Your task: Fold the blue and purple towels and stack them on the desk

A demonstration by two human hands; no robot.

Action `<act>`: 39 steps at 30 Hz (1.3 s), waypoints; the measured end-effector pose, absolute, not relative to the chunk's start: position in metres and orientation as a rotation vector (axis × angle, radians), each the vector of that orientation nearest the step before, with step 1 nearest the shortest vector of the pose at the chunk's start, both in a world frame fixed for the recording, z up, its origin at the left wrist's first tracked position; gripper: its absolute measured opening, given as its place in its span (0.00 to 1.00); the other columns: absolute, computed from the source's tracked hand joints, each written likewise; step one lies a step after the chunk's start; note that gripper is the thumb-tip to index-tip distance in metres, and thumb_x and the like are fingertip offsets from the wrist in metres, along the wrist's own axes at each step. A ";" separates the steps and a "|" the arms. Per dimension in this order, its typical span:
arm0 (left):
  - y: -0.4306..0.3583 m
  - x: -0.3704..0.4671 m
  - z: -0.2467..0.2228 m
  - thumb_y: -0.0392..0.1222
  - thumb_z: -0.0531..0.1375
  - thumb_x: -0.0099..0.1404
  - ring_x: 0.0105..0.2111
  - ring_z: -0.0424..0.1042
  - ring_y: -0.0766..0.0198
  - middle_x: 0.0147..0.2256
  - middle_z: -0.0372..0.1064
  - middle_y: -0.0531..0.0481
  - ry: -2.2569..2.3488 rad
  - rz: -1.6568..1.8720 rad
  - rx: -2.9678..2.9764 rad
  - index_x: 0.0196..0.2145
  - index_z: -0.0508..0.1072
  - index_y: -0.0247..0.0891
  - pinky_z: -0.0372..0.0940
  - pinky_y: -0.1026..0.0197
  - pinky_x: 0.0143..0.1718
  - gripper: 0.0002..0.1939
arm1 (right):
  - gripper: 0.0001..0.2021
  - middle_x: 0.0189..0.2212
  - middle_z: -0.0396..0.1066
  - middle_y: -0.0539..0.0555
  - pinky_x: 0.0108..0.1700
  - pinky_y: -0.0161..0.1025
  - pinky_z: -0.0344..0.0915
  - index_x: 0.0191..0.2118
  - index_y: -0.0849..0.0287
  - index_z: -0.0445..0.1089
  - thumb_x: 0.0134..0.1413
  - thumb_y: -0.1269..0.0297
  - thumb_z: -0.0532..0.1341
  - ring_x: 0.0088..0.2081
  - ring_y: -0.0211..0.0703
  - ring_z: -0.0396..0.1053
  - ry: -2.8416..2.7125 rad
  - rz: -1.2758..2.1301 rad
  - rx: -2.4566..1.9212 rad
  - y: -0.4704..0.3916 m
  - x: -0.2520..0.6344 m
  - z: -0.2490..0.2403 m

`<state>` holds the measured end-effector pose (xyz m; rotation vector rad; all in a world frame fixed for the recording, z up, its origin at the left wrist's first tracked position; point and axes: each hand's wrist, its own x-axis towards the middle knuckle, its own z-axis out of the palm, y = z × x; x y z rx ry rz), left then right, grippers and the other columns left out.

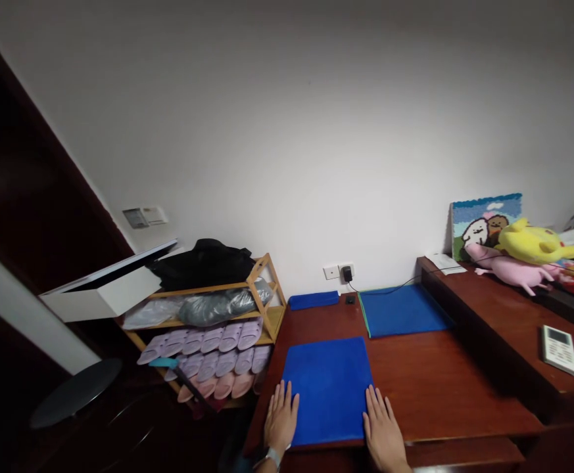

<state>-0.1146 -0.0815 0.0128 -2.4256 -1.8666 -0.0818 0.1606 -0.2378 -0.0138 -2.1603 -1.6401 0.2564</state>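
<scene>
Blue cloth [329, 361], flat and roughly square, lies near the front edge of the reddish-brown table [454, 381], btwn my 2 hands. On my feed the L hand [281, 417] is at its left edge, palm down, fingers straight & nearly together, pointing away from me. R hand [384, 424] sits at the right edge, same pose, fingers extended w/ slight gaps. Neither has hold of anything; I can't tell how hard they press. There's a pale band [273, 455] on the L wrist.

Farther back on the table, by the wall: a folded blue strip [313, 300] on the left, and a 2nd blue cloth w/ green edging [407, 310] to the right, spread flat. A black plug [347, 273] is in the wall socket above, its cord running right.

Raised wood ledge [503, 315] on the right carries a yellow plush [528, 242] lying over a pink plush [508, 268], w/ a fuzzy picture of 2 cartoon animals [486, 220] leaning on the wall behind, plus a white remote [559, 348] (or calc, can't tell which) nearer me.

Left of the table, a wood rack [267, 289]: black bag [202, 264] on top, plastic-wrapped stuff [220, 305] below, then rows of lilac slippers [212, 338] & pink slippers [224, 385].
</scene>
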 end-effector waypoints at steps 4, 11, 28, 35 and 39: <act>-0.111 -0.043 0.024 0.53 0.39 0.77 0.72 0.45 0.56 0.72 0.43 0.46 -1.553 -0.236 -2.711 0.72 0.53 0.40 0.48 0.48 0.71 0.31 | 0.31 0.72 0.44 0.54 0.74 0.53 0.41 0.71 0.63 0.52 0.69 0.55 0.41 0.73 0.48 0.41 -1.687 0.287 -2.173 -0.242 0.161 -0.008; -0.146 0.026 0.012 0.54 0.39 0.78 0.72 0.44 0.57 0.73 0.41 0.54 -1.321 -0.218 -3.006 0.72 0.45 0.53 0.49 0.46 0.71 0.28 | 0.30 0.72 0.43 0.53 0.74 0.54 0.42 0.71 0.62 0.54 0.69 0.56 0.41 0.73 0.49 0.42 -1.746 0.241 -2.185 -0.242 0.162 -0.016; -0.119 -0.147 -0.009 0.57 0.43 0.76 0.72 0.44 0.53 0.73 0.41 0.53 -1.805 -0.307 -2.579 0.72 0.46 0.48 0.51 0.44 0.71 0.31 | 0.32 0.73 0.46 0.51 0.72 0.52 0.41 0.73 0.60 0.48 0.69 0.55 0.36 0.73 0.49 0.43 -1.724 0.238 -2.359 -0.161 0.185 0.017; -0.110 -0.163 -0.019 0.57 0.43 0.76 0.72 0.45 0.55 0.73 0.40 0.55 -1.867 -0.226 -2.630 0.72 0.47 0.49 0.52 0.46 0.70 0.31 | 0.33 0.74 0.39 0.52 0.73 0.47 0.37 0.74 0.65 0.40 0.69 0.55 0.36 0.74 0.46 0.37 -1.720 0.347 -2.437 -0.087 0.214 0.016; -0.093 -0.144 -0.013 0.54 0.44 0.76 0.71 0.49 0.54 0.72 0.45 0.51 -1.776 -0.264 -2.624 0.71 0.53 0.47 0.52 0.44 0.70 0.29 | 0.34 0.74 0.38 0.52 0.73 0.48 0.35 0.74 0.66 0.40 0.69 0.54 0.36 0.74 0.45 0.36 -1.719 0.304 -2.361 -0.084 0.217 -0.003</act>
